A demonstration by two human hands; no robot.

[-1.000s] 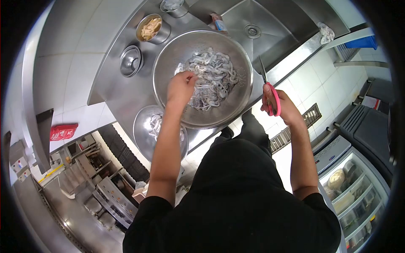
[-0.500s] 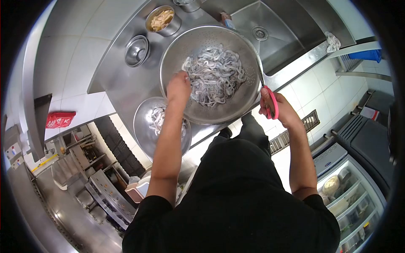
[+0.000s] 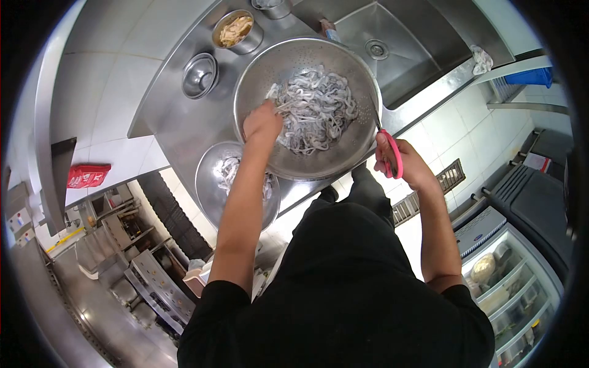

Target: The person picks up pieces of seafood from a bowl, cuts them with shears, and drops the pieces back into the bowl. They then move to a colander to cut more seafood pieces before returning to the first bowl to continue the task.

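Note:
A large perforated steel colander [image 3: 257,73] holds a pile of grey-white, tentacle-like strips [image 3: 316,107]. My left hand [image 3: 262,123] is at the pile's left side, inside the colander, its fingers closed on some of the strips. Red-handled scissors [image 3: 396,154] are in my right hand [image 3: 402,162] beside the colander's right rim, their blades reaching up along the rim. Under my left forearm, a second steel bowl [image 3: 208,190] contains more pale pieces [image 3: 228,172].
On the steel counter [image 3: 165,101] stand stacked small bowls [image 3: 200,75] and a pot of yellowish slices [image 3: 235,30]. The sink [image 3: 399,55] lies behind at the right, with a crumpled cloth [image 3: 482,61] at its edge. A red packet [image 3: 89,176] is far left.
My left hand has shifted slightly up and right toward the strips. The scissors and my right hand have moved slightly down and left.

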